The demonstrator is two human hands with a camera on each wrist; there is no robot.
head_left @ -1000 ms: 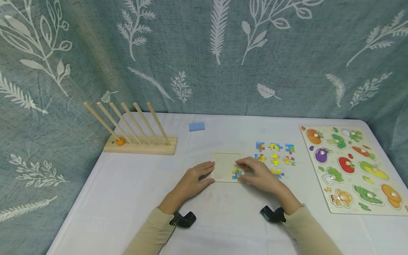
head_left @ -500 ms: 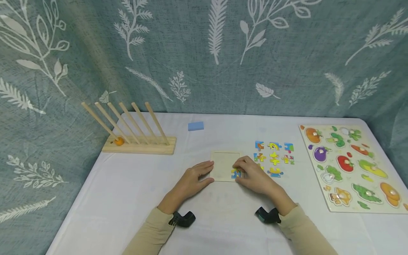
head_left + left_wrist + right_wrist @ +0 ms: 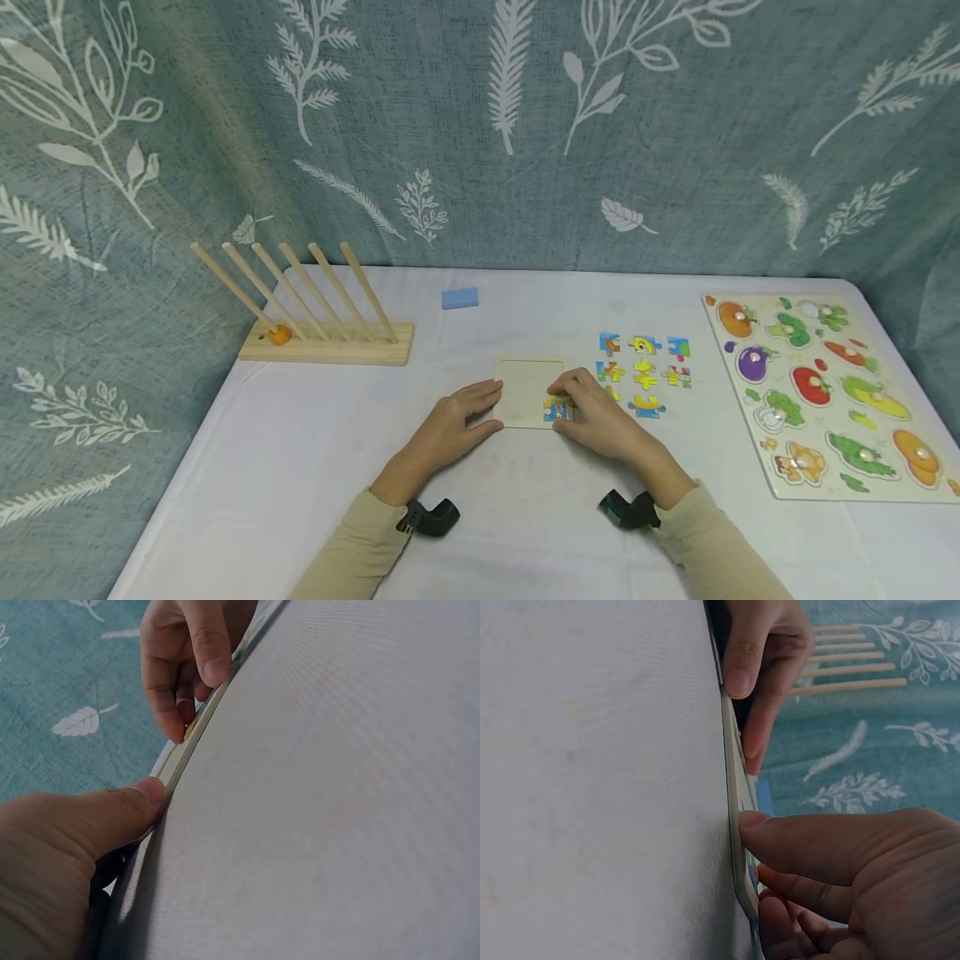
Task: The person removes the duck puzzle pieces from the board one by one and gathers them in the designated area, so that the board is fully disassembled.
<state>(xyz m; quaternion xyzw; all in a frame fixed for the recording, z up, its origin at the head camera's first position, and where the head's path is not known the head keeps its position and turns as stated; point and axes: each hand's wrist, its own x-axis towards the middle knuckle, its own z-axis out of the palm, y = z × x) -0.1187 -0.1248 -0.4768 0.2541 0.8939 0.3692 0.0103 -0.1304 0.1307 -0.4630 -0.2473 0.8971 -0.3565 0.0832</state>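
Note:
My left hand [image 3: 459, 422] rests on the left side of a square wooden puzzle tray [image 3: 522, 392]; in the left wrist view its thumb lies along the tray's edge. At the tray's lower right corner is a blue and yellow jigsaw piece [image 3: 553, 409]. My right hand [image 3: 600, 414] pinches this piece, index finger bent over it and thumb at the tray's near edge. Its fingers partly cover the piece. In the right wrist view, the right thumb [image 3: 769, 831] presses at the tray's rim, with the other fingers curled behind.
Several loose jigsaw pieces [image 3: 645, 373] lie in rows right of the tray, one partly behind my right hand. Farther right is a vegetable peg board [image 3: 836, 398]. A wooden rack of upright rods [image 3: 330, 343] with an orange bead [image 3: 280, 334] stands back left. A blue block [image 3: 460, 298] lies behind.
My right hand has shifted slightly left, and its fingers have closed in on the piece at the tray's corner. The left hand has stayed at the tray's left side.

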